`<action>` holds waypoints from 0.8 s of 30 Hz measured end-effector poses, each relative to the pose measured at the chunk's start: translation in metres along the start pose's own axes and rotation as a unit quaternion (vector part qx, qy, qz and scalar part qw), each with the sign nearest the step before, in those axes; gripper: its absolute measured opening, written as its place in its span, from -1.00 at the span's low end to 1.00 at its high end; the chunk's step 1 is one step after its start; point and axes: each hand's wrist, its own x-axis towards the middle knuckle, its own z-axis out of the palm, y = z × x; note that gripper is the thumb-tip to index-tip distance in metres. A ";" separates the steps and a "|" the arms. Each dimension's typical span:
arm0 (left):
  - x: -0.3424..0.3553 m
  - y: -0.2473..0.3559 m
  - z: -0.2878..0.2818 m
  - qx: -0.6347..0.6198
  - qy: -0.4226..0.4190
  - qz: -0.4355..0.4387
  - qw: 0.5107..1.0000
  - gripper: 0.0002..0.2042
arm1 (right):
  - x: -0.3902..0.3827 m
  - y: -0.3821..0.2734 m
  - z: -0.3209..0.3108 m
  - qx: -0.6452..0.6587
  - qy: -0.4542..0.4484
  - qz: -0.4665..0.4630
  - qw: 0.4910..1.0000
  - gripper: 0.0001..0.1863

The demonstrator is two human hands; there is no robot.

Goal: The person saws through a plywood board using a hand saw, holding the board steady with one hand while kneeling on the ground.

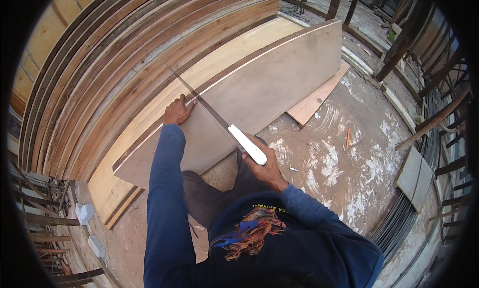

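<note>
My right hand [268,169] is closed round the white handle of a handsaw [248,145]. Its thin blade slants up and away to the left, crossing the top edge of a long wooden board [279,63] that stands on its edge, tilted, in front of my legs. Close to the left of the blade, my left hand [177,111] grips the board's top edge, with the thumb on the near side and some fingertips out of sight. A faint line runs down the board's face near the saw; I cannot tell whether it is a cut, a mark or a shadow.
Behind the board stand a paler panel [122,181] and a stack of long planks [100,83]. A wood offcut [319,99], an orange pencil [348,138] and a small white stick [293,169] lie on the floor. Metal rods [396,223] and upright posts [399,48] are at the right.
</note>
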 end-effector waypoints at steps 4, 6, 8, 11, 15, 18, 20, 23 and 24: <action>0.001 -0.010 0.003 -0.008 -0.006 -0.008 1.000 -0.29 | 0.011 -0.013 0.000 0.011 0.009 0.020 1.000 -0.40; 0.002 0.003 0.003 -0.043 -0.017 -0.005 0.999 -0.28 | 0.009 -0.008 -0.003 0.017 0.012 0.063 0.998 -0.41; 0.002 -0.006 0.005 -0.046 -0.033 -0.019 0.998 -0.26 | 0.009 -0.008 0.007 0.012 0.006 0.070 0.997 -0.42; -0.001 -0.002 0.008 -0.046 -0.022 -0.010 0.999 -0.25 | 0.008 -0.012 0.012 -0.008 -0.003 0.071 0.997 -0.43; -0.002 -0.005 0.007 -0.054 -0.001 -0.024 0.998 -0.28 | 0.008 -0.005 0.011 -0.019 -0.018 0.037 0.999 -0.41; -0.003 0.001 0.007 -0.052 -0.002 -0.022 0.998 -0.27 | 0.006 0.007 0.008 -0.004 -0.015 0.049 0.999 -0.42; 0.000 -0.002 0.007 -0.052 -0.001 -0.022 0.998 -0.27 | 0.006 0.011 0.008 0.004 -0.017 0.074 0.997 -0.41; 0.000 -0.010 0.013 -0.055 -0.002 -0.026 0.998 -0.26 | 0.002 0.008 0.016 0.035 -0.036 0.092 0.995 -0.39; 0.000 -0.011 0.013 -0.058 -0.006 -0.031 0.998 -0.25 | 0.002 0.006 0.017 0.063 -0.048 0.083 0.993 -0.37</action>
